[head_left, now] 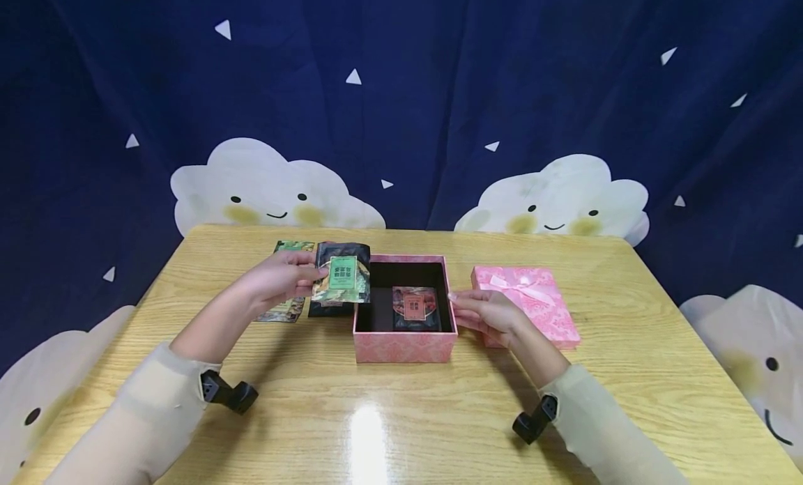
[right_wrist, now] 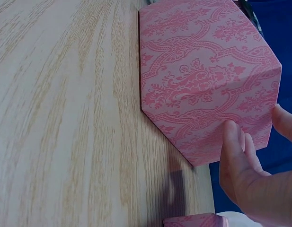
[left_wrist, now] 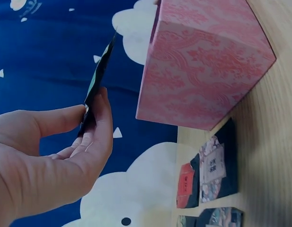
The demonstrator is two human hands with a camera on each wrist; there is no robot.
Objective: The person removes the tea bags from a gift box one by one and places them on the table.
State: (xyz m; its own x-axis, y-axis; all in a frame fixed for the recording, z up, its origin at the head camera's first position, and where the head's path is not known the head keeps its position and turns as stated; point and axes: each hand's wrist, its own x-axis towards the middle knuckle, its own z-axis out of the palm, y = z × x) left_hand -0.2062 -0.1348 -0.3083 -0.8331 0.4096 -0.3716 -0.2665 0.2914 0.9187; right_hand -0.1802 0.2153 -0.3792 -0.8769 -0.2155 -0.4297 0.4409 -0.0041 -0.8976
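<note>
My left hand (head_left: 288,279) pinches a black tea packet (head_left: 341,273) with a green label between thumb and fingers. The packet is held up beside the left rim of a pink patterned box (head_left: 404,348); in the left wrist view it shows edge-on. The box stands without a lid, its inside dark. On the box floor lies another tea packet (head_left: 415,308) with a red label. My right hand (head_left: 489,313) rests straight fingers (right_wrist: 233,142) against the box's right outer wall, the thumb tip at the rim.
Right of the box lies its pink lid (head_left: 533,304) with a ribbon bow. Left of it are more tea packets on the table, among them a green one (head_left: 282,311), a pink-labelled one (left_wrist: 214,168) and a red-labelled one (left_wrist: 186,185). A dark blue curtain (head_left: 408,109) hangs behind the table.
</note>
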